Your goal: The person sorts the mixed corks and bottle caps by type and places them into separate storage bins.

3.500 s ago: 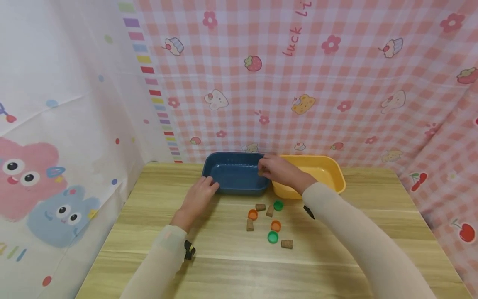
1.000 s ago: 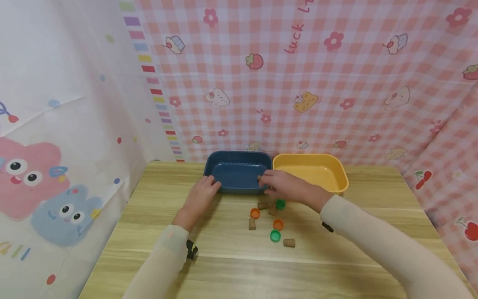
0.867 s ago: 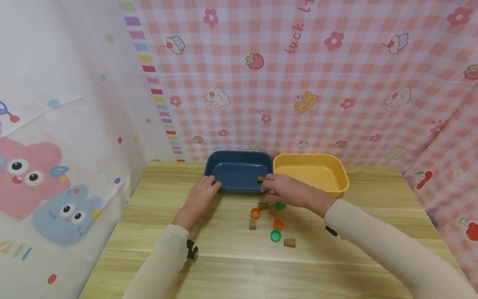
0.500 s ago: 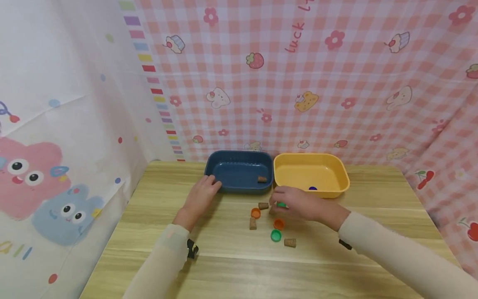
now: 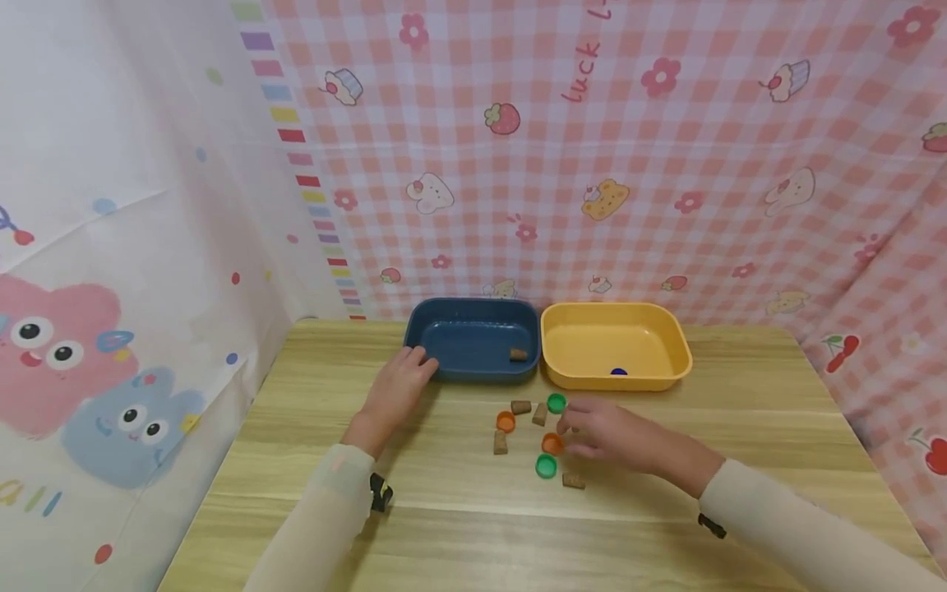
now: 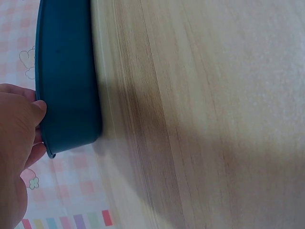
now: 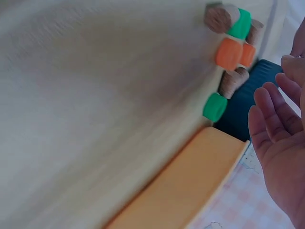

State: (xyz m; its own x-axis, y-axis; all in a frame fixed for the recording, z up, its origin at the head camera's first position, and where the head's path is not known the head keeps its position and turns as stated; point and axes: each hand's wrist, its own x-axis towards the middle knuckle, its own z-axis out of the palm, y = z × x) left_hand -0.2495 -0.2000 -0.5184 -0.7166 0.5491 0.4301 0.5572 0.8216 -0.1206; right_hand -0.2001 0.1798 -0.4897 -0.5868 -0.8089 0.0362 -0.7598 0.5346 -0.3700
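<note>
- Corks: brown, speckled, stubby, lying on their sides. Four on the surface (image 5: 459,534): upper cork (image 5: 521,407), middle cork (image 5: 540,413), left cork (image 5: 501,443), lower cork (image 5: 573,481). Fifth, tray cork (image 5: 518,355), inside the blue tray (image 5: 473,374), near its right end.
- Caps: round, shallow, hollow side up. Upper green cap (image 5: 556,403) just beside middle cork; left orange cap (image 5: 505,422) between upper and left corks; right orange cap (image 5: 552,444) just above lower green cap (image 5: 546,466). Blue cap (image 5: 619,372) partly in sight within the yellow tray (image 5: 666,381), by the near wall.
- Left hand (image 5: 395,390): pinching the blue tray's rim at its near left corner, thumb outside, fingers over the edge.
- Right hand (image 5: 610,432): above the surface, right of the caps; fingers loosely bent, apart from the thumb, grasping nothing. Fingertips near right orange cap; contact unclear from the head view.
- Versus half a second ago: right hand has drawn back rightward and nearer the person, baring middle cork and upper green cap. Tray cork unmoved; left hand likewise.
</note>
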